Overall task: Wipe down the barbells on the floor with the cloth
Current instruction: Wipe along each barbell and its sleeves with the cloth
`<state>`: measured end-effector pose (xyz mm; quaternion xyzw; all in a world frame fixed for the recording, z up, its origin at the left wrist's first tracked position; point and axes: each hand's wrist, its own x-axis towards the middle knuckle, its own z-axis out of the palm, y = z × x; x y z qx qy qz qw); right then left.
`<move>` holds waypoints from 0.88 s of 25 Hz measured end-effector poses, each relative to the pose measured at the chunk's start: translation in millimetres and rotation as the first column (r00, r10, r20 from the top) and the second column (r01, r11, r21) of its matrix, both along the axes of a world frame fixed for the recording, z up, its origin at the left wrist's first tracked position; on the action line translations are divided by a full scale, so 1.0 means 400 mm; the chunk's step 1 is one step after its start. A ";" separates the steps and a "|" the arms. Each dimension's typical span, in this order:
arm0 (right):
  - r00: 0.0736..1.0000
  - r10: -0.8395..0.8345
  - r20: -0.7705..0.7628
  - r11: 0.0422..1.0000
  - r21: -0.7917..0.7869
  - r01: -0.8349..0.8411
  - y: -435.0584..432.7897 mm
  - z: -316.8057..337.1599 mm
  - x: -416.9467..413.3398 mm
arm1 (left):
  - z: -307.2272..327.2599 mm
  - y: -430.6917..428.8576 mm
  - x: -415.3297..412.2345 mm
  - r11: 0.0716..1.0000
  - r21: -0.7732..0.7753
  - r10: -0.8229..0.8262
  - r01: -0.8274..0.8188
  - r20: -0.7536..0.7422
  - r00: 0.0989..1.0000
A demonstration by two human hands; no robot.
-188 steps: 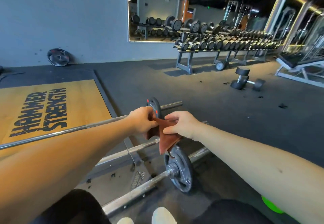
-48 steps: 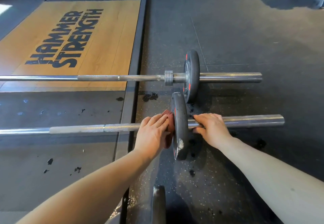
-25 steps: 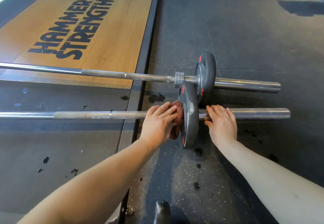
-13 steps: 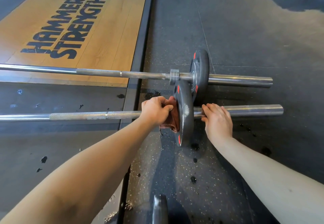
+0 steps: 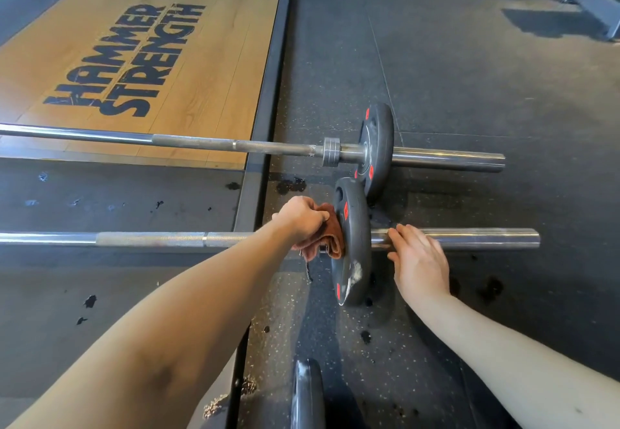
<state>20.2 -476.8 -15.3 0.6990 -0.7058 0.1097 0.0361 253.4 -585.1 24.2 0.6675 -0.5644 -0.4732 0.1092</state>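
Curled from flat since a second ago, left hand [image 5: 302,219] grips bunched rust-brown cloth [image 5: 327,239] against left face of black round plate [image 5: 352,244]. Right hand [image 5: 419,260], fingers straight, rests right of plate on near steel barbell [image 5: 486,237]. Keep bar braced; rub firm circles.

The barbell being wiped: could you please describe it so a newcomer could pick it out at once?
Find the wooden platform lettered HAMMER STRENGTH; two barbells lie at its near edge. It is the near barbell, on dark rubber. Unlike the far barbell, its plate bears a white scuff, and the left hand holds a brown cloth against it.
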 end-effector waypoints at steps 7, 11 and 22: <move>0.996 0.063 0.068 0.928 0.363 -0.083 -0.014 0.065 -0.044 | -0.017 0.097 0.004 0.970 -0.155 -0.151 0.185 0.208 0.966; 0.997 0.083 -0.006 0.735 0.676 -0.057 -0.051 0.118 -0.036 | -0.001 0.151 0.010 0.944 -0.227 -0.180 0.241 0.260 0.949; 0.994 0.078 -0.071 0.929 0.368 -0.046 0.182 0.069 -0.013 | 0.004 0.366 0.038 0.917 -0.322 -0.178 0.235 0.197 0.964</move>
